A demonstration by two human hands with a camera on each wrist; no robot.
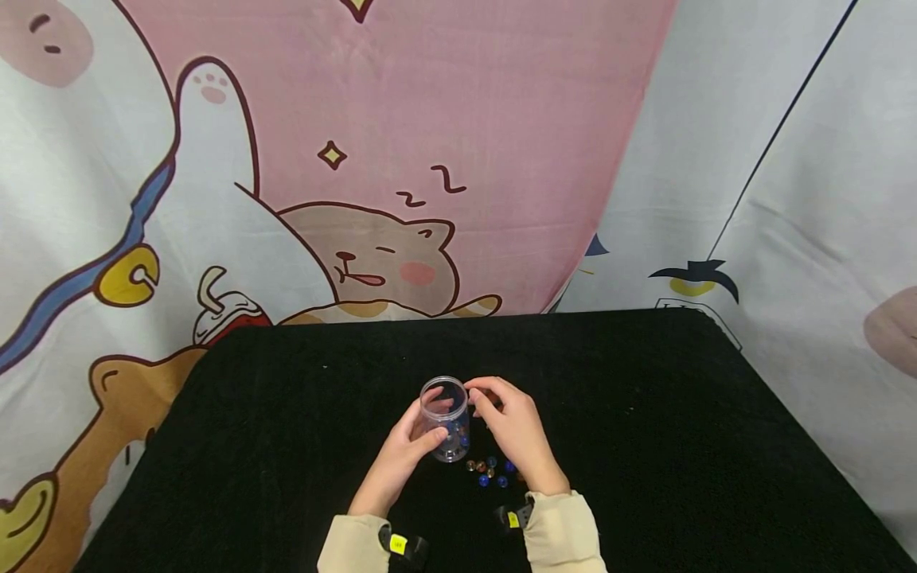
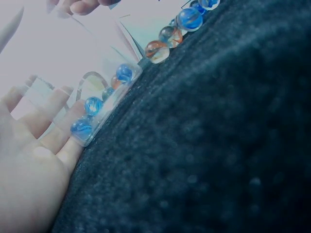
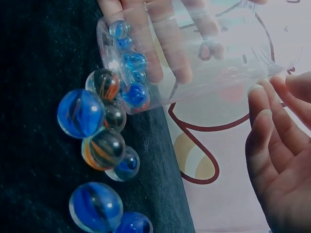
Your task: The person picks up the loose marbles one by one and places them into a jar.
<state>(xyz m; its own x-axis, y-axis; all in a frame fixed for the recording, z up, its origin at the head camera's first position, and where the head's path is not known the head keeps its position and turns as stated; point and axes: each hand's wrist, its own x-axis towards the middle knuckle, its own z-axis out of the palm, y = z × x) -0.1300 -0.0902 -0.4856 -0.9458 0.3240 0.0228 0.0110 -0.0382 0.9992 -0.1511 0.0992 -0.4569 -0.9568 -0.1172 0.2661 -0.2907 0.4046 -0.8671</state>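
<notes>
Jar (image 1: 454,430): standing on the desk (image 1: 286,446), a few marbles (image 3: 135,94) at the bottom
Left hand (image 1: 401,454): wrapped round it, probably so it won't tip
Right hand (image 1: 519,428): fingers bunched narrow by the rim, can't tell if they've got anything
Loose marbles (image 3: 103,148): just beside the jar, handy reach I guess

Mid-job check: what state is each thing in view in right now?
Jar: upright, mouth open, no lid on it.
Black cloth: spread out under the work.
Marbles in jar: lying at its bottom.
Loose marbles: lying on the cloth beside the jar.
Left hand: holding the jar.
Right hand: at the jar's rim; whether it holds anything is unclear.
Backdrop: hanging behind.
</notes>
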